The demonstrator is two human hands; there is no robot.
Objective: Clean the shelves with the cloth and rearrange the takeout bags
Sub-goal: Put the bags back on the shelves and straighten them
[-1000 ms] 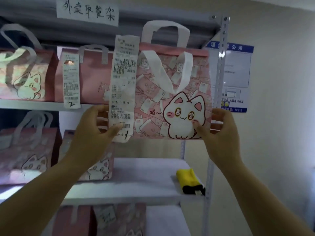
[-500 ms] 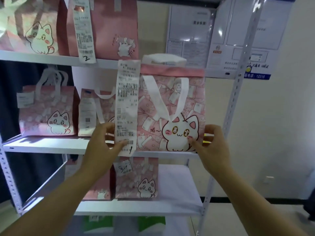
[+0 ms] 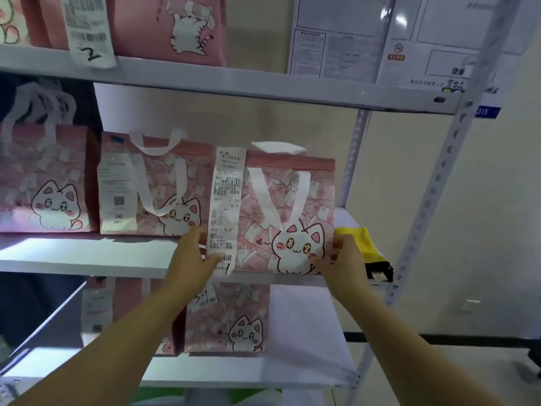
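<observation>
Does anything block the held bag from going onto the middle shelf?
Nothing visible does. The yellow cloth lies on the shelf close at the bag's right edge, by the right hand; another bag stands to its left.

Takeout pick-up corner of a food shop: a grey metal shelf rack (image 3: 205, 83) holds pink cat-print takeout bags (image 3: 289, 215) with printed order receipts (image 3: 227, 200) attached, some hand-numbered, and official notices (image 3: 336, 39) hang on the wall (image 3: 483, 200).
</observation>
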